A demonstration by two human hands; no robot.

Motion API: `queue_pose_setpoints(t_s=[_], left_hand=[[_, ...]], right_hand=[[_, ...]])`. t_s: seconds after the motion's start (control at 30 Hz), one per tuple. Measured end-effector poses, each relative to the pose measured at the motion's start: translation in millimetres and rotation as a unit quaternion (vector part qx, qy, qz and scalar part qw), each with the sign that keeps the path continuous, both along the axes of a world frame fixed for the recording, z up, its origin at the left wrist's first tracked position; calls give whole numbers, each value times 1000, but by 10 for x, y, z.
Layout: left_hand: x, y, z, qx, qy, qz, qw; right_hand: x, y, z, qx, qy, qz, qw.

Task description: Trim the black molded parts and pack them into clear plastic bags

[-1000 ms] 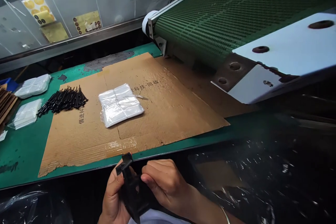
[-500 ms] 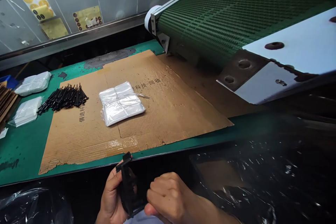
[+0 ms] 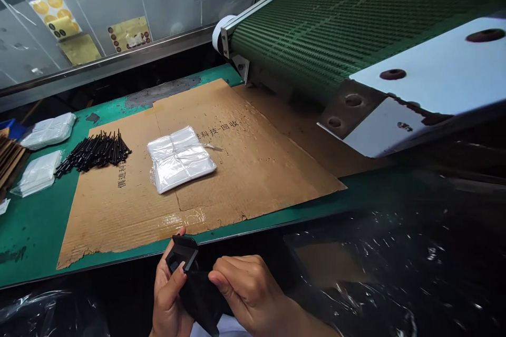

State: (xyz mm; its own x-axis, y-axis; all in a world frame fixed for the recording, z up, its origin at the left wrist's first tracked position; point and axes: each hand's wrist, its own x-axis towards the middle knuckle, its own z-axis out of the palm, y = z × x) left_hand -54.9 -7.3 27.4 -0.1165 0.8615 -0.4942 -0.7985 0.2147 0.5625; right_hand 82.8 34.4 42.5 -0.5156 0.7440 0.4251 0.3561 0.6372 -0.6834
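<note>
Both hands hold one black plastic part (image 3: 193, 284) just below the table's front edge. My left hand (image 3: 168, 297) wraps around its left side, thumb pressed across the upper end. My right hand (image 3: 247, 292) is closed on its right side, thumb and fingers pinching it. On the brown cardboard sheet (image 3: 253, 168) above lie a stack of clear plastic bags (image 3: 179, 159) and a pile of thin black sticks (image 3: 95, 150). Neither hand touches these.
A green conveyor belt (image 3: 332, 26) with a white metal side plate (image 3: 427, 84) slopes in from the right. More clear bag stacks (image 3: 47, 130) lie at the green table's left. Crinkled plastic film (image 3: 395, 274) covers a dark bin at lower right.
The black part has been turned in my hands, its upper end now tilted flatter towards me. My right hand shifted up and reopened its grip on the part's side.
</note>
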Motion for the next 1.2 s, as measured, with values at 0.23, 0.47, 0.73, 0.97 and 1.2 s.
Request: queue_pose_setpoints(t_s=[0.23,0.47,0.73,0.97,1.2], left_hand=[[-26,-25,-26,15,5,-8,1000],[-104,-44,-105,54,-49,-163,984],[-290,38,6,-30,-195,-297,934],[-188,11,83,-39,-310,-147,938],[-184,11,-54,3,-273,-141,952]], right_hand=[[25,21,-73,7,-23,-30,999],[105,193,-160,22,-80,-34,996],[250,637,-163,43,-168,-157,972],[392,998,-376,144,-334,-280,888],[264,651,-255,172,-94,-164,967]])
